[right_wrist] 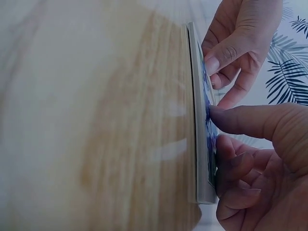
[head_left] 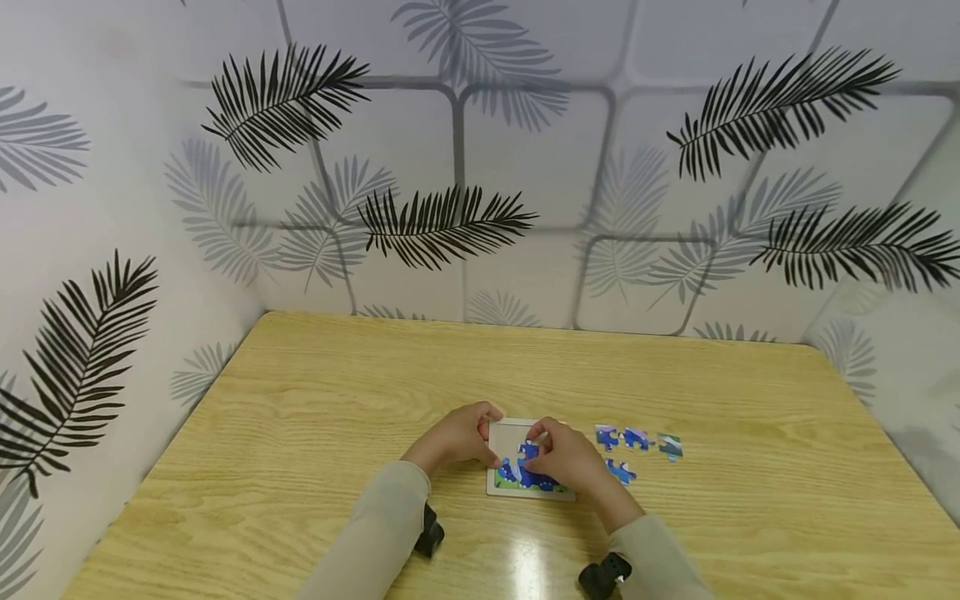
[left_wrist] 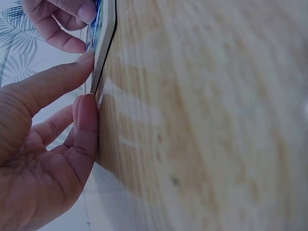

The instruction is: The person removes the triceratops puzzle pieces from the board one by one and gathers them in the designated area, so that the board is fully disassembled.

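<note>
A shallow puzzle tray with a pale frame (head_left: pixel 517 495) lies on the table, partly filled with blue, white and green puzzle pieces along its lower part. My left hand (head_left: pixel 457 435) grips the tray's left edge, thumb on top and the other fingers against its side. Over the tray's right side, my right hand (head_left: pixel 572 458) pinches a blue puzzle piece (head_left: pixel 528 451) between thumb and fingers, at the top of the assembled part. In the right wrist view the right thumb (right_wrist: pixel 240 120) touches the blue picture surface. The right hand covers part of the tray.
Right of the tray lie several loose puzzle pieces, among them a blue one (head_left: pixel 621 472) close to the right forearm and a green-and-grey one (head_left: pixel 671 446) farthest right. The wooden table (head_left: pixel 337 375) meets a leaf-patterned wall (head_left: pixel 525 275) at the back.
</note>
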`<state>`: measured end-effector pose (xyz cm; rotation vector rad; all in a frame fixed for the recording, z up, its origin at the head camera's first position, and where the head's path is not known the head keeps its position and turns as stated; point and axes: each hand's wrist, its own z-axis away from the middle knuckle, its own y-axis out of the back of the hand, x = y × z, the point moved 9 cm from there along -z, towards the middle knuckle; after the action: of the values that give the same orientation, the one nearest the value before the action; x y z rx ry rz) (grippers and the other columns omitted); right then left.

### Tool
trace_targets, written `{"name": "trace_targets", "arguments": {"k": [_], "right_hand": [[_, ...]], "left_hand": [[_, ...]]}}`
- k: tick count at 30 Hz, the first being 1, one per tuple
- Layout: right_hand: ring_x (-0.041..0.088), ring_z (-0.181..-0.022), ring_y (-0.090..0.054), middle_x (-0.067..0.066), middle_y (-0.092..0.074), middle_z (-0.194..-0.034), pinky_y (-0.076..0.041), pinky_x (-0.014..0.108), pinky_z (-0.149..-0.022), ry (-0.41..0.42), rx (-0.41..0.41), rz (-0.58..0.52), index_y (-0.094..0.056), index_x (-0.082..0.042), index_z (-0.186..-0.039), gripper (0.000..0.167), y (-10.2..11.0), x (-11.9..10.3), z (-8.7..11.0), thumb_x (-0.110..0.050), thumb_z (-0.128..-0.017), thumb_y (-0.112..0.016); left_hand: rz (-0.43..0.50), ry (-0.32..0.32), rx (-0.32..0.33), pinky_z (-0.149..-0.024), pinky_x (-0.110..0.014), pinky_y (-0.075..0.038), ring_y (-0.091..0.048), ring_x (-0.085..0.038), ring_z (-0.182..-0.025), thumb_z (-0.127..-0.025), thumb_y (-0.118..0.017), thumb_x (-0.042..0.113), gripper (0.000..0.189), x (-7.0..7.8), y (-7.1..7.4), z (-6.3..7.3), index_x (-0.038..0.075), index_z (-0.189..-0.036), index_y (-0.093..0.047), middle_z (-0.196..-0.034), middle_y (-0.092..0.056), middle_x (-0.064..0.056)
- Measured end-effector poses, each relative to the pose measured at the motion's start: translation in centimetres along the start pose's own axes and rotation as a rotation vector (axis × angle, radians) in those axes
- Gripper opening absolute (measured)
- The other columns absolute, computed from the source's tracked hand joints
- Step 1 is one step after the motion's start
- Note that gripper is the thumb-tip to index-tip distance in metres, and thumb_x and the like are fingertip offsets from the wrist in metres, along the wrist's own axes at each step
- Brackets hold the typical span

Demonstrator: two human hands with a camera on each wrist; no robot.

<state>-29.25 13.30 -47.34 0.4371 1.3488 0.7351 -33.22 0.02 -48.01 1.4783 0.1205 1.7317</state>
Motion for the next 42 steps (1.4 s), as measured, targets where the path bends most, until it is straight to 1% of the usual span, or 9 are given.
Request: {"name": "trace_targets", "arguments": {"k": [11, 20, 24, 30, 32, 35, 39, 42], "right_hand": [[0.016, -0.057, -0.042, 0.003, -0.047, -0.069, -0.031, 0.029, -0.052, 0.025, 0.023, 0.005, -0.056, -0.01, -0.106, 0.032, 0.2, -0.3, 0.23, -0.011, -0.08, -0.074], [0.017, -0.059, -0.045, 0.003, -0.049, -0.072, -0.033, 0.03, -0.053, 0.031, 0.034, 0.039, -0.054, -0.012, -0.107, 0.031, 0.22, -0.39, 0.2, -0.01, -0.082, -0.072], [0.017, -0.062, -0.046, 0.004, -0.05, -0.075, -0.035, 0.03, -0.055, 0.038, 0.049, 0.041, -0.055, -0.011, -0.107, 0.032, 0.28, -0.29, 0.05, -0.009, -0.081, -0.073], [0.02, -0.074, -0.052, 0.005, -0.055, -0.088, -0.042, 0.035, -0.062, 0.03, 0.077, 0.041, -0.056, -0.011, -0.104, 0.029, 0.43, -0.33, 0.1, -0.01, -0.081, -0.073], [0.02, -0.078, -0.054, 0.005, -0.058, -0.091, -0.043, 0.036, -0.065, 0.026, 0.091, 0.027, -0.057, -0.011, -0.102, 0.025, 0.52, -0.4, 0.22, -0.01, -0.082, -0.072], [0.018, -0.078, -0.056, 0.004, -0.061, -0.092, -0.044, 0.035, -0.065, 0.022, 0.113, -0.012, -0.058, -0.012, -0.099, 0.017, 0.66, -0.49, 0.37, -0.011, -0.086, -0.068], [0.016, -0.07, -0.055, 0.003, -0.062, -0.088, -0.043, 0.031, -0.06, 0.013, 0.129, -0.092, -0.059, -0.011, -0.096, 0.009, 0.76, -0.54, 0.41, -0.009, -0.089, -0.063], [0.015, -0.067, -0.053, 0.002, -0.06, -0.083, -0.042, 0.029, -0.057, 0.006, 0.138, -0.143, -0.061, -0.01, -0.095, 0.006, 0.79, -0.48, 0.31, -0.008, -0.089, -0.062]], "left_hand": [[0.009, -0.003, 0.003, -0.064, -0.029, -0.034, -0.042, -0.017, -0.071, -0.068, -0.084, 0.002, 0.062, 0.23, 0.11, 0.06, 0.006, -0.122, -0.055, -0.082, -0.047, -0.006], [0.027, -0.007, 0.009, -0.062, -0.028, -0.033, -0.041, -0.017, -0.069, -0.067, -0.084, 0.001, 0.062, 0.36, 0.11, 0.04, 0.004, -0.121, -0.055, -0.08, -0.046, -0.006], [0.022, -0.005, 0.006, -0.063, -0.028, -0.033, -0.041, -0.017, -0.07, -0.068, -0.084, 0.002, 0.061, 0.25, 0.06, 0.0, 0.005, -0.121, -0.055, -0.08, -0.045, -0.005], [0.016, -0.007, 0.007, -0.063, -0.028, -0.033, -0.041, -0.017, -0.069, -0.068, -0.084, 0.003, 0.061, 0.31, 0.09, 0.11, 0.005, -0.121, -0.055, -0.079, -0.045, -0.004], [0.016, -0.006, 0.007, -0.063, -0.028, -0.033, -0.041, -0.017, -0.069, -0.068, -0.084, 0.002, 0.061, 0.29, 0.05, 0.15, 0.005, -0.122, -0.055, -0.079, -0.045, -0.004], [0.017, -0.007, 0.009, -0.063, -0.028, -0.033, -0.041, -0.016, -0.069, -0.067, -0.084, 0.002, 0.062, 0.26, 0.03, 0.16, 0.005, -0.122, -0.055, -0.078, -0.045, -0.004], [0.022, -0.007, 0.011, -0.062, -0.028, -0.033, -0.041, -0.016, -0.068, -0.067, -0.084, 0.002, 0.062, 0.23, 0.02, 0.17, 0.005, -0.122, -0.055, -0.078, -0.045, -0.004], [0.017, -0.011, 0.011, -0.062, -0.028, -0.033, -0.041, -0.016, -0.068, -0.067, -0.084, 0.002, 0.062, 0.25, 0.05, 0.19, 0.005, -0.122, -0.055, -0.078, -0.045, -0.004]]}}
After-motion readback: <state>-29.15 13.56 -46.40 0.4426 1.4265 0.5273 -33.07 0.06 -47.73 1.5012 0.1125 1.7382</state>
